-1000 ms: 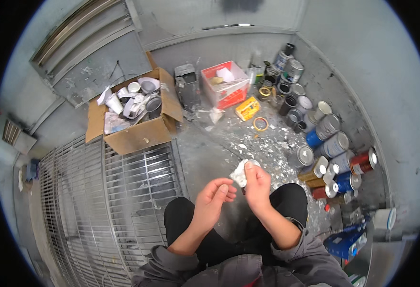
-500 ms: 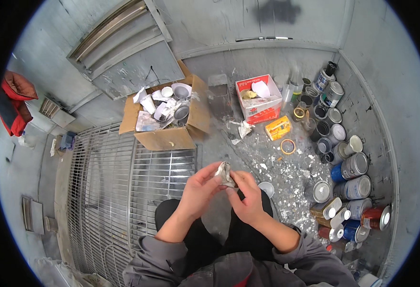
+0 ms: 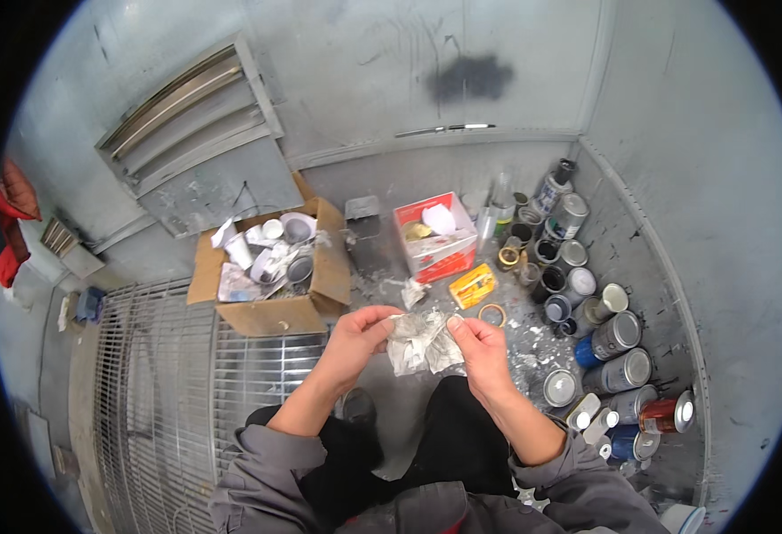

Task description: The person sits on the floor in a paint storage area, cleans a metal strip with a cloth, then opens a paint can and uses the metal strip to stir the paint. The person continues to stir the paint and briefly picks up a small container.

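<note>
A crumpled, stained white cloth or paper wipe (image 3: 422, 343) is stretched between my two hands, in front of my knees. My left hand (image 3: 356, 343) pinches its left edge between thumb and fingers. The right edge is gripped by my right hand (image 3: 482, 350), thumb on top. Creases and grey smudges run across the wipe. Beyond my hands, another crumpled white scrap (image 3: 414, 292) lies on the floor, near a yellow packet (image 3: 472, 286) and a ring of tape (image 3: 492, 315).
An open cardboard box (image 3: 271, 319) full of used cups stands at the left, by a metal grating (image 3: 155, 383). A red and white carton (image 3: 444, 262) stands ahead. Several paint cans (image 3: 616, 332) line the right wall. White flecks litter the floor.
The wipe was bunched up between my fingers; now it is spread out, with my hands farther apart. My view has shifted, so the surroundings sit lower and further left.
</note>
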A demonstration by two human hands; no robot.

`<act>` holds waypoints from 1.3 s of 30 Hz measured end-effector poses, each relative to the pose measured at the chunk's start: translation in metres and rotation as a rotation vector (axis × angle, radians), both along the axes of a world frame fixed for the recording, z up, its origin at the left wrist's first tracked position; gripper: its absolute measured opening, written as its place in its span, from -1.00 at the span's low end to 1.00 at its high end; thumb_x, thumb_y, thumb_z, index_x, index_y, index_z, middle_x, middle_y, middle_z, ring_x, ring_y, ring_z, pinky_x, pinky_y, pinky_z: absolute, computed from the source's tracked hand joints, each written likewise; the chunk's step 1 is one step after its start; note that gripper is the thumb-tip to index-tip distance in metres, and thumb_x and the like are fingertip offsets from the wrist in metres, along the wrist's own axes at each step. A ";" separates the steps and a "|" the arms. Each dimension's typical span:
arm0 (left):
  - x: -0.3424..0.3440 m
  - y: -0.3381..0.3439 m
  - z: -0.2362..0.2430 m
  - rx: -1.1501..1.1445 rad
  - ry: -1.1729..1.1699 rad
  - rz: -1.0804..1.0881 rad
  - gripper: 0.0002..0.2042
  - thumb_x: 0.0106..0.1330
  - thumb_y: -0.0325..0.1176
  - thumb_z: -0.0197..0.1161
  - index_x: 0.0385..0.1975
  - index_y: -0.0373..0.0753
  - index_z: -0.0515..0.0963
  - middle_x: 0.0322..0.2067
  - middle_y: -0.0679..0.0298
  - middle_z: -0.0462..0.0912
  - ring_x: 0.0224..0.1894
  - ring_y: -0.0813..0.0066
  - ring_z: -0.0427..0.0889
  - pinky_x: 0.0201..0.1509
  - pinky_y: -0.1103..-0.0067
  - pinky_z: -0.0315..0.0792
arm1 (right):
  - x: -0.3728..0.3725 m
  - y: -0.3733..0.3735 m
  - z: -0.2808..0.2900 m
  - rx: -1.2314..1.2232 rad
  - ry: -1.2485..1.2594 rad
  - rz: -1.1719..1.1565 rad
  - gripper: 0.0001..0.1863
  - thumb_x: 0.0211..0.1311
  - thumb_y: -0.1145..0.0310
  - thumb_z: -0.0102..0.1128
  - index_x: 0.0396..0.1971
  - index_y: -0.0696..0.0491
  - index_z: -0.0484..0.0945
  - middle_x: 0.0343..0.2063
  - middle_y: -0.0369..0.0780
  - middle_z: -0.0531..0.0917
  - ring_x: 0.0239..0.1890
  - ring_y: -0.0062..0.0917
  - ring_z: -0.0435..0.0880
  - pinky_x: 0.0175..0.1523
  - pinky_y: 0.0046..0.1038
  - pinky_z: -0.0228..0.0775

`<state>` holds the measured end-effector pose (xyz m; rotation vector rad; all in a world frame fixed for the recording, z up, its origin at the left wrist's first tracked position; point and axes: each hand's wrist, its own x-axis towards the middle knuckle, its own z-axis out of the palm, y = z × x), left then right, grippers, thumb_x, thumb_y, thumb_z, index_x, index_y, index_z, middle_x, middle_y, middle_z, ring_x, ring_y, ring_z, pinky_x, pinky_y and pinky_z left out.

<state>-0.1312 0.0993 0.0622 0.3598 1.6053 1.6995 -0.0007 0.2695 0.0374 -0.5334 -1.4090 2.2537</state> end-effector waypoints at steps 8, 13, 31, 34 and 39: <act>-0.007 0.022 -0.009 -0.030 0.881 -0.114 -0.65 0.38 -0.39 0.31 0.15 -0.22 0.57 0.09 0.09 0.52 0.21 0.18 0.52 0.30 0.38 0.39 | -0.011 0.036 -0.034 -0.119 -0.031 -0.021 -0.72 0.58 0.20 0.15 -0.19 0.12 0.67 -0.31 -0.40 0.69 -0.28 -0.80 0.56 -0.13 -0.62 0.40; 0.015 0.024 -0.007 -0.098 0.889 -0.100 -0.62 0.32 -0.39 0.40 0.13 -0.26 0.60 0.01 0.06 0.63 0.16 0.22 0.60 0.24 0.40 0.44 | -0.021 0.033 -0.050 -0.243 -0.032 0.160 -0.65 0.60 0.13 0.10 -0.06 0.14 0.64 -0.18 -0.30 0.73 -0.16 -0.67 0.66 0.01 -0.53 0.50; 0.006 0.014 -0.043 0.074 0.266 0.222 -0.70 0.39 -0.41 0.35 0.09 -0.26 0.59 -0.11 0.27 0.68 -0.08 0.58 0.61 -0.03 0.56 0.49 | -0.030 -0.008 -0.057 -0.145 -0.038 0.059 -0.74 0.48 0.36 0.22 0.08 0.08 0.60 -0.08 -0.28 0.76 -0.10 -0.53 0.77 -0.03 -0.42 0.67; 0.009 0.017 -0.019 -0.167 1.069 0.263 -0.57 0.23 -0.51 0.40 0.13 -0.21 0.55 0.06 0.17 0.58 0.14 0.28 0.58 0.23 0.34 0.44 | -0.031 -0.009 -0.054 -0.167 -0.003 0.001 -0.81 0.47 0.41 0.21 0.01 0.07 0.63 -0.16 -0.29 0.78 -0.21 -0.56 0.79 -0.20 -0.47 0.69; 0.003 0.009 -0.015 -0.243 1.731 0.057 -0.58 0.08 -0.47 0.40 0.00 -0.01 0.64 0.07 0.30 0.60 0.23 0.19 0.52 0.42 0.09 0.26 | -0.035 -0.013 -0.049 -0.089 -0.068 -0.060 -0.82 0.45 0.43 0.20 -0.02 0.07 0.64 -0.21 -0.29 0.77 -0.28 -0.60 0.78 -0.34 -0.51 0.68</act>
